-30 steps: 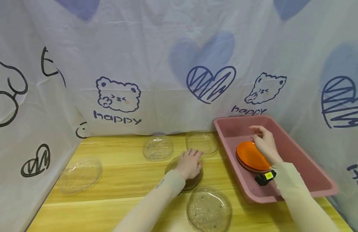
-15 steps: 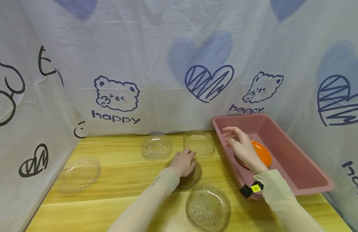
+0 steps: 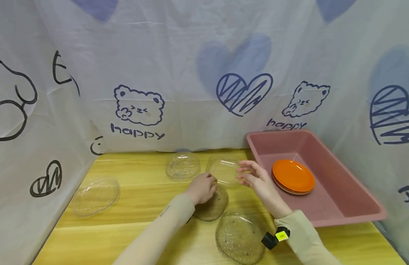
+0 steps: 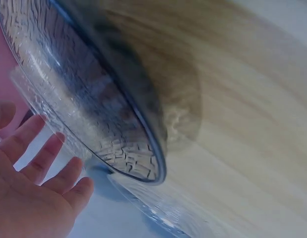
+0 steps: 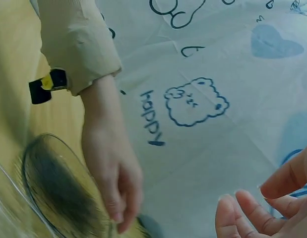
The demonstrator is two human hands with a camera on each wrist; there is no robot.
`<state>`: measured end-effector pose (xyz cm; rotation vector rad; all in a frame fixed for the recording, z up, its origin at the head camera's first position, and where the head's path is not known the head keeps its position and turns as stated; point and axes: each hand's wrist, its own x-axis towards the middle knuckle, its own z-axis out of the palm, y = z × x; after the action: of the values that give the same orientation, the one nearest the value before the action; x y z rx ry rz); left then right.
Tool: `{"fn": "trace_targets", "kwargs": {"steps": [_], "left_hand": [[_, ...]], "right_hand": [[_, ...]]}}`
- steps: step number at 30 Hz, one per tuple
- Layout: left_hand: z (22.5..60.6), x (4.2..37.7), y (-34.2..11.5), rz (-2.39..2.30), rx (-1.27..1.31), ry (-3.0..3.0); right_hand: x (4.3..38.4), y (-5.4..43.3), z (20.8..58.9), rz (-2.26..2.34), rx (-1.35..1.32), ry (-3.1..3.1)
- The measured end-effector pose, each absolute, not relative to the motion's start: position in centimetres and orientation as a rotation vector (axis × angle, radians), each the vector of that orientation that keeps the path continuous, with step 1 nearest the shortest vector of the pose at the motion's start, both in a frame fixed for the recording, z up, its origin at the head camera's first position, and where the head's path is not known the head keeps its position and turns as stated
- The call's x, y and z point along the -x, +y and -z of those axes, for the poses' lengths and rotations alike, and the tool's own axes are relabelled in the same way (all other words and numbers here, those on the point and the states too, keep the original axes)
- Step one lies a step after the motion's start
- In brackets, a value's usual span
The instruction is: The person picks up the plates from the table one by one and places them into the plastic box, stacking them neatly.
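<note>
My left hand [image 3: 199, 189] reaches over a smoky, see-through plate [image 3: 212, 209] lying on the wooden table. In the left wrist view its fingers [image 4: 49, 151] are spread, tips right at the plate's textured rim. The right wrist view also shows the left hand [image 5: 116, 183] pointing down by that rim. Between both hands, at the back, is a clear plastic dish [image 3: 224, 171]. My right hand [image 3: 262, 187] hovers at its right side, palm facing left and fingers loosely bent, holding nothing; its fingertips overlap the dish's edge in the head view.
A pink basin [image 3: 353, 198] on the right holds a few stacked plates, an orange plate [image 3: 293, 176] on top. Other clear dishes lie about: a front dish [image 3: 241, 237], a back dish [image 3: 182, 165] and a left dish [image 3: 96, 197]. A printed curtain [image 3: 191, 73] encloses the table.
My right hand has swung left from above the basin to beside the clear dish. My left hand has drawn slightly left over the smoky plate. The clear dish shows further left and nearer.
</note>
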<state>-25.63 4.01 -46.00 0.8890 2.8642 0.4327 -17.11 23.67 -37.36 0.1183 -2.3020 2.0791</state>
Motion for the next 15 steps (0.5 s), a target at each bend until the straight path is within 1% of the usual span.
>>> {"fn": "trace_targets", "kwargs": {"steps": [8, 15], "left_hand": [[46.2, 25.4, 1.4, -0.62, -0.865, 2.817], [46.1, 25.2, -0.9, -0.816, -0.817, 2.799]], "right_hand": [[18.2, 22.0, 39.7, -2.264, 0.005, -2.234], [19.2, 21.1, 41.2, -2.272, 0.081, -2.233]]}}
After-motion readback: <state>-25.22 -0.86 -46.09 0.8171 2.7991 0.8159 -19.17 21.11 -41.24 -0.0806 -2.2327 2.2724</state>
